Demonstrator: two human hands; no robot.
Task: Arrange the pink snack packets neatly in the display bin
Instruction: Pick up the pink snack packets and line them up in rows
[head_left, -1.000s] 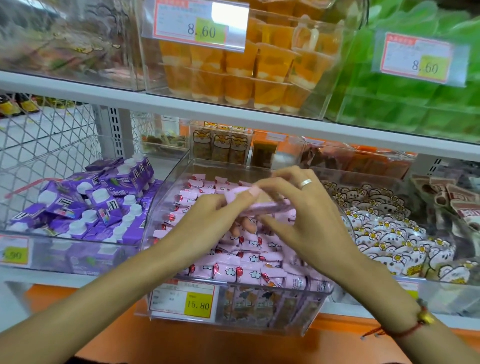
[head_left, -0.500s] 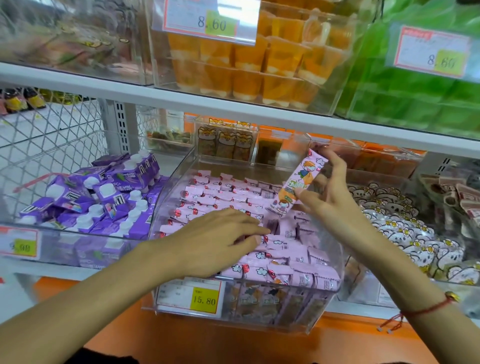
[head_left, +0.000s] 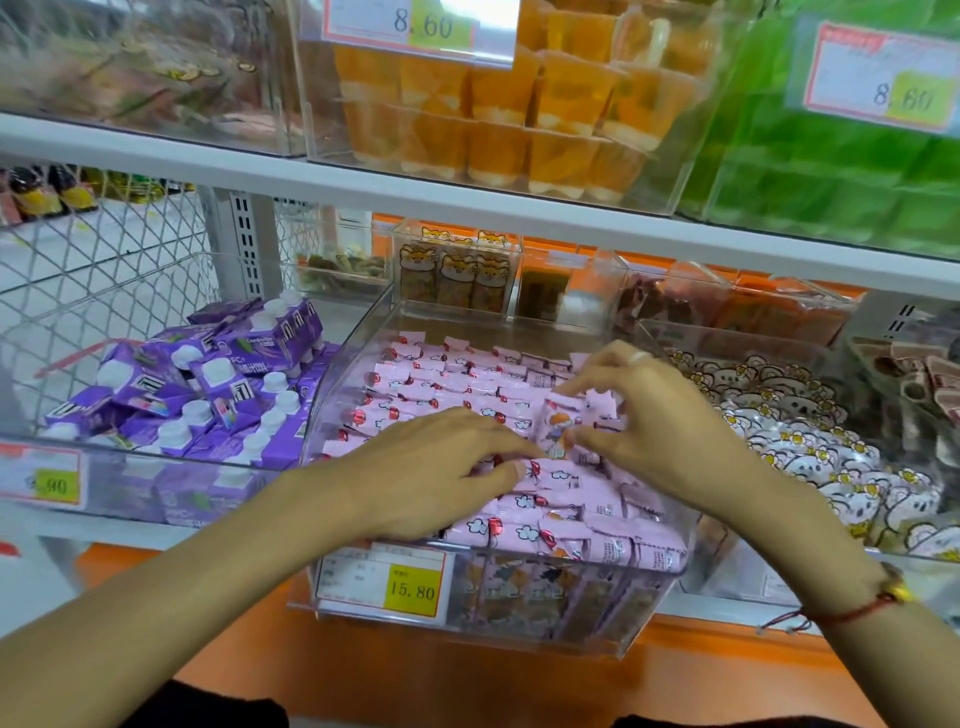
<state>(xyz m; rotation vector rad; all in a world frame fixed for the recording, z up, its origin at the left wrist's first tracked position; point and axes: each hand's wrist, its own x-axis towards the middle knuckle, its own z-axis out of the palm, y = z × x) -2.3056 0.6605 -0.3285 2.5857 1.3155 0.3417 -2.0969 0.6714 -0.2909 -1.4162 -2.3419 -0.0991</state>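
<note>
Pink snack packets (head_left: 467, 384) fill one clear display bin (head_left: 644, 613).
Right hand (head_left: 660, 415) pinches one upright packet (head_left: 556, 426) mid-bin; left hand (head_left: 436, 467), fingers flat, presses the rows beside it.

The clear, glossy plastic display bin (head_left: 644, 618) holds pink snack packets (head_left: 545, 514) in smooth, shiny film — next to it, purple cartons (head_left: 228, 374) with white plastic caps look like coated paperboard. The white wire-mesh basket (head_left: 104, 270) is metal.

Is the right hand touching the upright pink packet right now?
Touching. The head view shows the right hand pinching the upright pink packet at both ends.
</note>
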